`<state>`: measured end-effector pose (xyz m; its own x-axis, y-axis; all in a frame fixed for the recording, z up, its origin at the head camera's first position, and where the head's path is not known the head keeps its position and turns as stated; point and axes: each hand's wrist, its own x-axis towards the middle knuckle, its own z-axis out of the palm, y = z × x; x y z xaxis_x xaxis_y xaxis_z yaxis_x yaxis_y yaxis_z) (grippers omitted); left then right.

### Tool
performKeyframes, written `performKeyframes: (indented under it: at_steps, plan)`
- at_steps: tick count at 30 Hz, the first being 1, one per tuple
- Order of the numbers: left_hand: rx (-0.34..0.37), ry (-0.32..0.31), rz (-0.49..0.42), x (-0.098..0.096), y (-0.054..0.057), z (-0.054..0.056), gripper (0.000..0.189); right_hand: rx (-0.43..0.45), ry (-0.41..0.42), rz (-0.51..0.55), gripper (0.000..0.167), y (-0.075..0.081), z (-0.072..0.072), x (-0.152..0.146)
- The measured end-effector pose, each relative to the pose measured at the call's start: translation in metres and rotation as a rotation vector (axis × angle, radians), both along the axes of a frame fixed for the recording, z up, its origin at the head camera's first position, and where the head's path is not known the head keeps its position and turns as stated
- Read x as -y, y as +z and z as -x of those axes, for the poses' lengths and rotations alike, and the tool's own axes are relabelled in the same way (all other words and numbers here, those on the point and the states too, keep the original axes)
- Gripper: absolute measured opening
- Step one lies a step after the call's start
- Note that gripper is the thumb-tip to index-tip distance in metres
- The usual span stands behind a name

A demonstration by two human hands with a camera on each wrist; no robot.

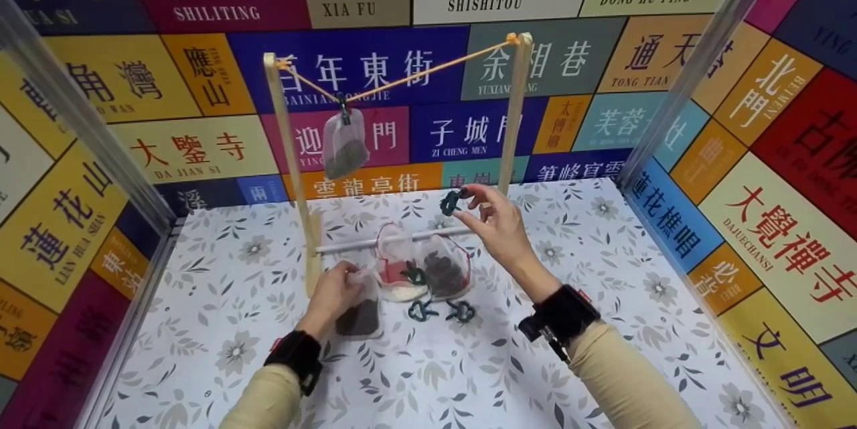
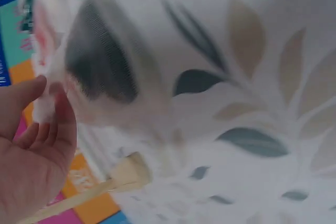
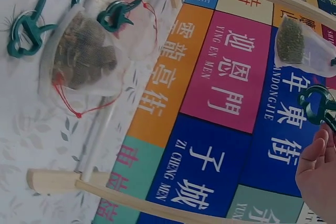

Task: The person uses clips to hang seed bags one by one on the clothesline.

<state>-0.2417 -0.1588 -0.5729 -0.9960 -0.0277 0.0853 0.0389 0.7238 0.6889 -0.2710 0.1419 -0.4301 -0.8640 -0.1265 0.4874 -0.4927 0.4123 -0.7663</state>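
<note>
My left hand point(image 1: 333, 295) pinches the top of a sheer mesh bag point(image 1: 359, 316) with dark contents, low by the frame's left post. In the left wrist view that bag point(image 2: 102, 51) hangs from thumb and fingertips. Raised near the right post, my right hand point(image 1: 501, 223) pinches a dark green spring clip point(image 1: 450, 203) between thumb and fingers; the right wrist view also has this clip point(image 3: 317, 104). Another mesh bag point(image 1: 346, 144) hangs from the orange cord point(image 1: 435, 69) by a dark clip point(image 1: 343, 109).
Two red-trimmed mesh bags point(image 1: 444, 268) lie by the frame's white crossbar point(image 1: 348, 243), a green clip point(image 1: 415, 274) on them. Two more clips point(image 1: 460, 312) lie in front. Wooden posts point(image 1: 514, 114) carry the cord above the leaf-patterned table point(image 1: 522, 355). Printed panels surround three sides.
</note>
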Motion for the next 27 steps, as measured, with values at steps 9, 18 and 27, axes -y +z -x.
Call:
performKeyframes:
  at_steps: [9, 18, 27]
  plan:
    - [-0.001, -0.173, -0.017, -0.007, 0.092, -0.011, 0.018, -0.193, 0.071, -0.091, 0.030, 0.042, 0.008, 0.006]
    - [-0.181, -0.126, -0.127, -0.018, 0.171, 0.014, 0.017, -0.378, 0.047, -0.092, 0.023, 0.098, 0.022, 0.029]
    - [-0.320, 0.033, 0.168, -0.044, 0.235, 0.049, 0.018, -0.480, -0.006, -0.056, 0.021, 0.138, 0.041, 0.051]
